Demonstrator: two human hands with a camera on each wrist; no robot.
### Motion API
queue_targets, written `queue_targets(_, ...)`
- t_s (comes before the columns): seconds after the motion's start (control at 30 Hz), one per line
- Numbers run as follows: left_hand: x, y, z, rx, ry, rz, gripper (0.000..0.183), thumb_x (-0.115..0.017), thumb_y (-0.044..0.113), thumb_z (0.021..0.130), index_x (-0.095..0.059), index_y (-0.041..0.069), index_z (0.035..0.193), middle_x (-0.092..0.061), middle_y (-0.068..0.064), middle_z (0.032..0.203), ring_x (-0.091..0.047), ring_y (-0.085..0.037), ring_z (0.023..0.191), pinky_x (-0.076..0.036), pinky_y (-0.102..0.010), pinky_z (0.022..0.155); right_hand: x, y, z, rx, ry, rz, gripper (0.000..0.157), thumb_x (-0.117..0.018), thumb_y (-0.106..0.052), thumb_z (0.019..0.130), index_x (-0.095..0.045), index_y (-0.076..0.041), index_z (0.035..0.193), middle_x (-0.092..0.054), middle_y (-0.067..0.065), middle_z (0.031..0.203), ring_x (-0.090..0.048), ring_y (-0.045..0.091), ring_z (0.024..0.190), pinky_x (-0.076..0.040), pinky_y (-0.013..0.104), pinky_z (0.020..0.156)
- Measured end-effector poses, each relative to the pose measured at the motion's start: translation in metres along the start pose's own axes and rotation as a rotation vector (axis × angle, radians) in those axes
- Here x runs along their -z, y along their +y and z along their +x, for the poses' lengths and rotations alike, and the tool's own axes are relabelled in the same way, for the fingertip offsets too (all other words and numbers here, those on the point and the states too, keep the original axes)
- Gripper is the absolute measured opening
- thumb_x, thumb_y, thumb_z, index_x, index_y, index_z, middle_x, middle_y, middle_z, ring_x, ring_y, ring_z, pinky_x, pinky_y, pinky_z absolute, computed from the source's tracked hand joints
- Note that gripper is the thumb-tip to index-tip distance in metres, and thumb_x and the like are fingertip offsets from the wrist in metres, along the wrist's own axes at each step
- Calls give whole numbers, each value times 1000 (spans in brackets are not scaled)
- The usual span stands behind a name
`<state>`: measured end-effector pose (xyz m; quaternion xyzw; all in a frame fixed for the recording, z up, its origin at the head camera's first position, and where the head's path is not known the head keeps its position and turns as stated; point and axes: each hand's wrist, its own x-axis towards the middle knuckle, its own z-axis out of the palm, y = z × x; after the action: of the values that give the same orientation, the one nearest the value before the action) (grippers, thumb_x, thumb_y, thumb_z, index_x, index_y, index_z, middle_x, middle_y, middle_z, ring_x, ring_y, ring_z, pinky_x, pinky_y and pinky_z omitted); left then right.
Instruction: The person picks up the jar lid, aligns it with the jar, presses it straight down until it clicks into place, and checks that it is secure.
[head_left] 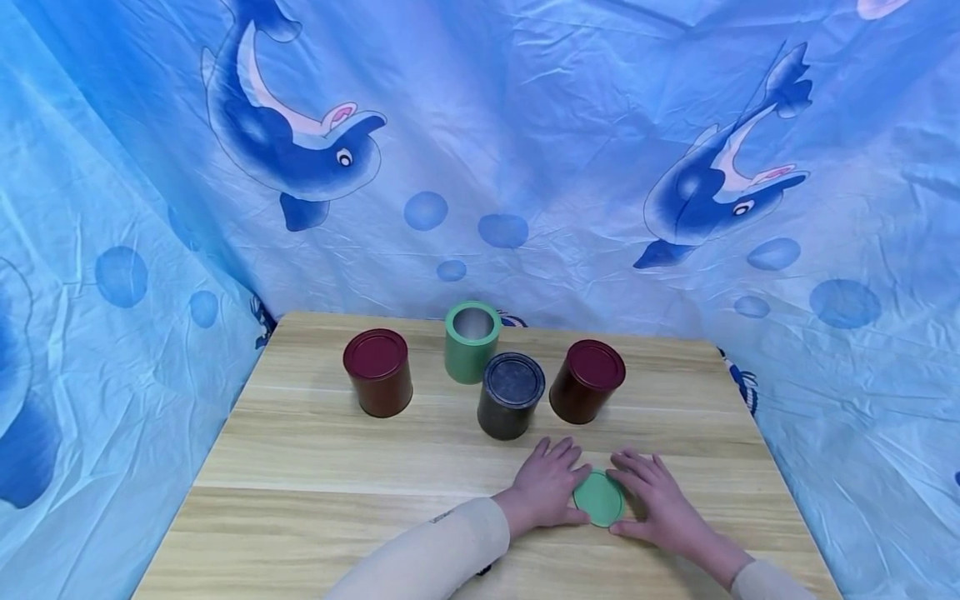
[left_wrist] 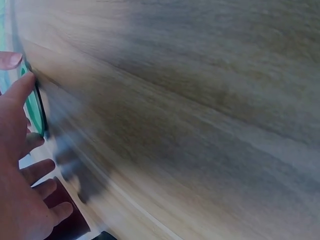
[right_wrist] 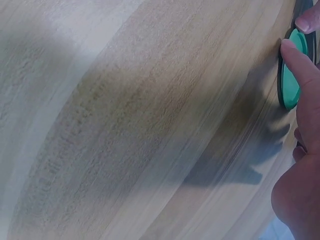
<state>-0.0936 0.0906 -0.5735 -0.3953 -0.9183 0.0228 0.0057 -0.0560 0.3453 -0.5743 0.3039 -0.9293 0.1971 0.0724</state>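
A round green lid (head_left: 598, 498) lies flat at the front right of the wooden table, between my two hands. My left hand (head_left: 543, 487) grips its left edge, thumb at the near side and index finger at the far side, other fingers spread. On the opposite edge, my right hand (head_left: 663, 504) grips it the same way. The left wrist view shows the lid (left_wrist: 34, 107) edge-on, close over the wood. In the right wrist view a thumb tip presses at the rim of the lid (right_wrist: 290, 82). Further back stands a green can (head_left: 471, 354) with its top uncovered.
A dark lidded can (head_left: 507, 417) stands in front of the green can. Dark red lidded cans stand on either side, one on the left (head_left: 384, 392) and one on the right (head_left: 576, 396). Blue dolphin-printed cloth (head_left: 570, 167) hangs around the table (head_left: 315, 467).
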Motion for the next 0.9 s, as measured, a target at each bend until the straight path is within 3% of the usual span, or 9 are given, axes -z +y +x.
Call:
queue_targets(0.57, -3, -2, -1, -27, 32, 3, 83, -64, 86, 85, -64, 32, 148, -56, 4, 155, -42, -20, 153, -40, -47, 122, -2, 0, -2, -4, 3, 22, 77, -96, -46, 71, -74, -3, 130, -63, 20, 145, -51, 48, 137, -37, 81, 102)
queue_targets(0.7, -3, -2, -1, -37, 52, 26, 82, -64, 86, 85, -68, 29, 143, -57, 4, 153, -43, -20, 152, -40, -46, 122, -3, 0, -3, -4, 11, 25, 76, -96, -46, 71, -73, -2, 129, -63, 19, 147, -50, 46, 139, -34, 73, 114)
queue_targets(0.8, -2, -2, -1, -38, 55, 26, 80, -64, 85, 85, -69, 28, 141, -58, 5, 153, -44, -19, 152, -40, -45, 122, -3, -1, -3, -4, 14, 33, 76, -97, -45, 72, -73, -2, 129, -62, 19, 148, -50, 46, 140, -25, 58, 126)
queue_targets(0.9, -1, -3, -1, -43, 54, 23, 79, -63, 85, 86, -70, 28, 141, -58, 5, 152, -44, -19, 152, -40, -44, 123, -2, -1, -3, -7, 13, 41, 75, -97, -45, 72, -73, -2, 129, -61, 19, 148, -49, 46, 140, -20, 50, 129)
